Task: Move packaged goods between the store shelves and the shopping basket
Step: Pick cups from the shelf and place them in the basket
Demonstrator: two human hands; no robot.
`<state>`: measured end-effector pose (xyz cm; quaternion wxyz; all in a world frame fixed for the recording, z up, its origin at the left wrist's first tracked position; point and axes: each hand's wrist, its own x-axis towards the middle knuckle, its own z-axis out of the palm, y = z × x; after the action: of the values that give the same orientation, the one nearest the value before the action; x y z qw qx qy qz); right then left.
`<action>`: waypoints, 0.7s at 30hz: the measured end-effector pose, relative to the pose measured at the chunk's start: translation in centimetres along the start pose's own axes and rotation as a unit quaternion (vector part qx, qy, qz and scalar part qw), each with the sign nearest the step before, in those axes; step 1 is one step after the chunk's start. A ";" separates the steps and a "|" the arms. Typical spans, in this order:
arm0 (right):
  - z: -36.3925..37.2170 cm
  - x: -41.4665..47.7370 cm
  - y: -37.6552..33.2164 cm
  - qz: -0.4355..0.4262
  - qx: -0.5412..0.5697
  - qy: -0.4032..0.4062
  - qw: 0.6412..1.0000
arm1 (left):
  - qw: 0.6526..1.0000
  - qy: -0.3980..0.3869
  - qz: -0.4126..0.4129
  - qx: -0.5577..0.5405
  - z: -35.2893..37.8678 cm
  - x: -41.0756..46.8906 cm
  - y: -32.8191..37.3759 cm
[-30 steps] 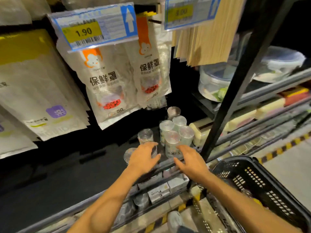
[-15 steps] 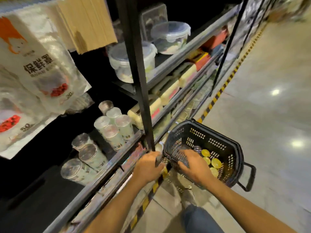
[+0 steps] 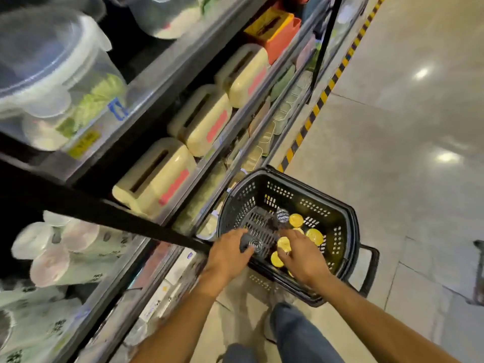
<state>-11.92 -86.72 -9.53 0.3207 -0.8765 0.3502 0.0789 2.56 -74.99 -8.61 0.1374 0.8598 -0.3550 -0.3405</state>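
Observation:
A black shopping basket point(image 3: 288, 176) stands on the floor by the shelf foot. Inside it lie several yellow-lidded jars point(image 3: 314, 235) and a clear-lidded jar point(image 3: 282, 215). My left hand point(image 3: 227, 258) reaches over the near rim, its fingers and thumb curled round another clear-lidded jar point(image 3: 256, 244). My right hand point(image 3: 303, 255) is in the basket beside it, thumb and fingers curled round a yellow-lidded jar point(image 3: 284, 243). More white-lidded jars point(image 3: 52, 260) stand blurred on the shelf at the left.
A black shelf post point(image 3: 104, 210) slants across just left of my left hand. Cream plastic containers point(image 3: 157, 174) and clear tubs point(image 3: 52, 74) fill the shelves above. Yellow-black tape point(image 3: 314, 108) marks the shelf foot. Tiled floor lies to the right. My jeans leg point(image 3: 296, 331) is below.
My view swung from the shelf jars down to the basket. Both hands left the shelf, passed the rail and now reach inside the basket onto jars.

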 end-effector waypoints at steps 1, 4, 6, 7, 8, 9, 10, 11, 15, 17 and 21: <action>0.1 1.4 1.0 0.006 -0.002 -0.008 1.000 | 1.000 -0.007 -0.012 -0.004 0.6 1.6 0.3; 1.3 5.4 3.9 0.040 0.003 -0.031 0.999 | 0.999 -0.021 -0.045 -0.022 3.3 6.1 0.1; 2.6 8.1 5.9 0.057 0.003 -0.042 0.997 | 0.996 -0.018 -0.077 -0.047 5.4 8.9 -0.5; 3.4 9.5 6.9 0.066 0.002 -0.049 0.997 | 0.993 -0.017 -0.097 -0.068 6.7 10.4 -0.9; 4.3 11.1 8.0 0.075 0.001 -0.053 0.996 | 0.989 -0.014 -0.120 -0.089 7.9 12.0 -1.4; 5.3 12.6 9.2 0.081 0.001 -0.055 0.995 | 0.984 -0.009 -0.142 -0.105 9.3 13.6 -2.0; 6.4 14.2 10.4 0.086 0.002 -0.054 0.995 | 0.980 -0.004 -0.161 -0.116 10.7 15.2 -2.7; 7.7 15.8 11.7 0.093 0.002 -0.052 0.994 | 0.976 0.002 -0.177 -0.126 12.3 16.7 -3.5; 13.4 22.0 16.7 0.111 0.001 -0.047 0.993 | 0.954 0.020 -0.242 -0.177 19.3 22.5 -7.1; 16.4 24.9 19.1 0.114 0.003 -0.046 0.992 | 0.942 0.021 -0.270 -0.198 23.1 24.9 -9.0; 21.6 29.2 23.0 0.131 -0.005 -0.039 0.991 | 0.927 0.029 -0.299 -0.224 29.3 27.4 -12.1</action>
<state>-3.71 -102.43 -48.70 0.3167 -0.8208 0.4491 0.1557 2.99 -85.54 -49.17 0.2282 0.8826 0.0081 -0.4110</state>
